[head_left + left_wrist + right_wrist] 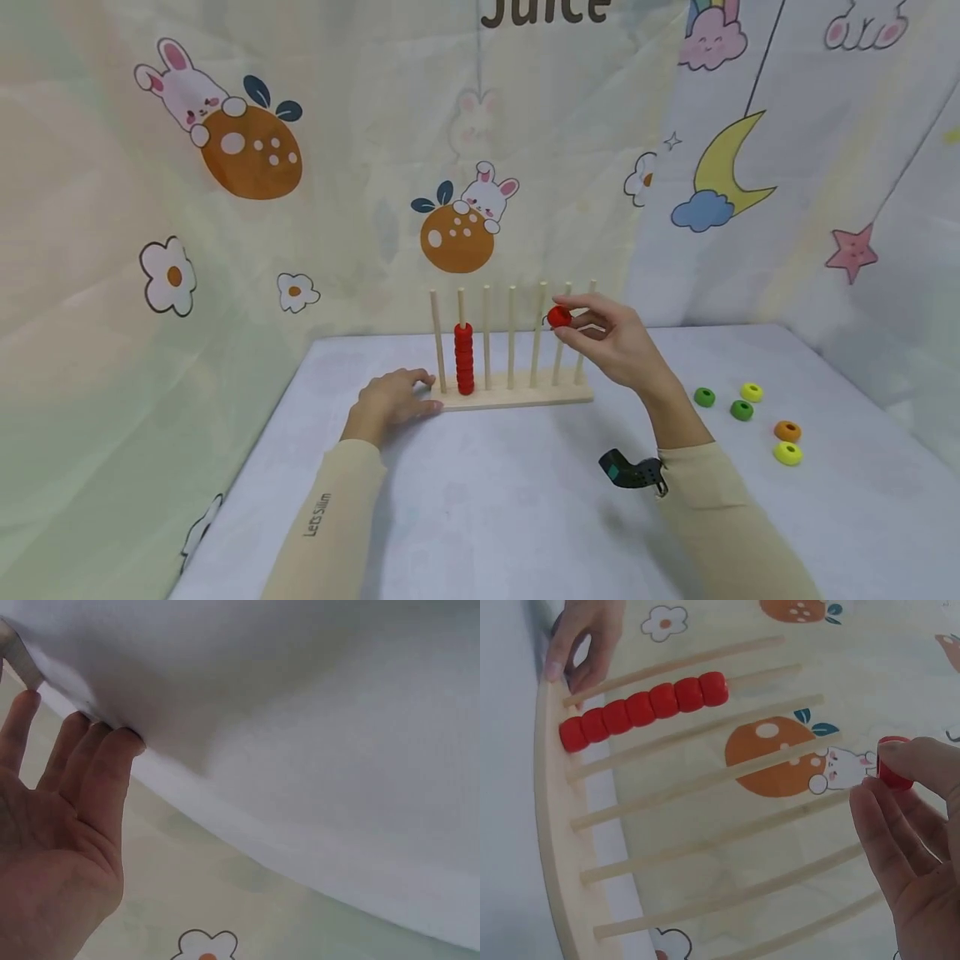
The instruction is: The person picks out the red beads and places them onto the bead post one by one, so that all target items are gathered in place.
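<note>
My right hand (611, 337) pinches a red bead (558, 317) between thumb and fingertips, near the tops of the right-hand pegs. In the right wrist view the same red bead (894, 763) sits beyond the peg ends. A wooden peg rack (517, 397) with several upright pegs stands on the table. Stacked red beads (464, 358) fill most of its second peg from the left; the other pegs carry none. At the rack's left end my left hand (390, 402) grips the base, thumb in front and fingers behind. The left wrist view catches only a corner of the base (22, 660).
Loose green beads (704, 397), yellow beads (788, 453) and an orange bead (787, 431) lie to the right on the white table (495, 500). A printed cloth (360, 167) hangs behind. A black wrist camera (633, 472) juts from the right sleeve.
</note>
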Available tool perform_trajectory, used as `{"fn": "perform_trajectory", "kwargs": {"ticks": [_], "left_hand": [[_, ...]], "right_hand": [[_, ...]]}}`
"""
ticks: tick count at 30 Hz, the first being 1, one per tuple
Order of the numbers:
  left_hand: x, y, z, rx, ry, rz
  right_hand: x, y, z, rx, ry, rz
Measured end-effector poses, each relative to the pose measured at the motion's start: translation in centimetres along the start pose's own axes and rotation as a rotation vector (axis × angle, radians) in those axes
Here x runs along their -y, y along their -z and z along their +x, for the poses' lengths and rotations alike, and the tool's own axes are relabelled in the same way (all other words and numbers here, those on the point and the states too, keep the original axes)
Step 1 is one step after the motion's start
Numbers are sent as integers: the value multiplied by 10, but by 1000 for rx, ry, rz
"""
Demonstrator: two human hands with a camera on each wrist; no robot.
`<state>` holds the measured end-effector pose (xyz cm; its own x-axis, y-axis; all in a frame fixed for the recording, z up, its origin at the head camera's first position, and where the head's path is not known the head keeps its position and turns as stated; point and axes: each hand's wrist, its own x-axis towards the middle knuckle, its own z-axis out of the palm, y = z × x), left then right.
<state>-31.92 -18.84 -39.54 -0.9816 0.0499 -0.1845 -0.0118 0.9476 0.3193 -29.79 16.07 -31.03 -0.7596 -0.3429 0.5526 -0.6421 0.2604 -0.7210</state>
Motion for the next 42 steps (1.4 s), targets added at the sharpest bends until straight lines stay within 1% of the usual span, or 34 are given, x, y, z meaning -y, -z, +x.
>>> {"fn": "perform_trajectory", "kwargs": {"ticks": [3,6,8,11,15,19,24,26,28,30,34,36,39,42], "left_hand": [[-2,3,1,-15,-7,-4],[-3,4,2,-25,-4,-7],[-3,2,3,-23,-1,-12],[-4,0,3,-16,-6,-23],[-6,-2,3,-26,-23,-36],[-1,-4,3,-36,-28,-45],[10,-5,0,-42,17,-34],[12,-5,-1,-39,9,-31],[12,-4,0,-38,-18,-29],[10,-3,1,-36,-32,-37],[7,-3,4,-34,-19,-35],[6,-3,5,-30,-28,-28],[7,-2,5,-26,-36,-20],[6,-2,5,-30,-35,-19]], "right_hand": [[3,-3,6,-18,12,17],[6,-7,12,-16,28,23],[7,-10,16,-15,38,27],[8,-14,20,-37,48,56],[7,-22,25,-55,53,68],[6,-35,33,-44,44,47],[8,-58,46,-30,23,32],[9,-67,50,-37,18,38],[10,-74,53,-47,25,37],[10,-81,56,-52,52,25],[9,-94,61,-65,101,-3],[10,-98,63,-85,96,-2],[9,-103,67,-105,80,35],[10,-106,71,-111,89,42]]}}
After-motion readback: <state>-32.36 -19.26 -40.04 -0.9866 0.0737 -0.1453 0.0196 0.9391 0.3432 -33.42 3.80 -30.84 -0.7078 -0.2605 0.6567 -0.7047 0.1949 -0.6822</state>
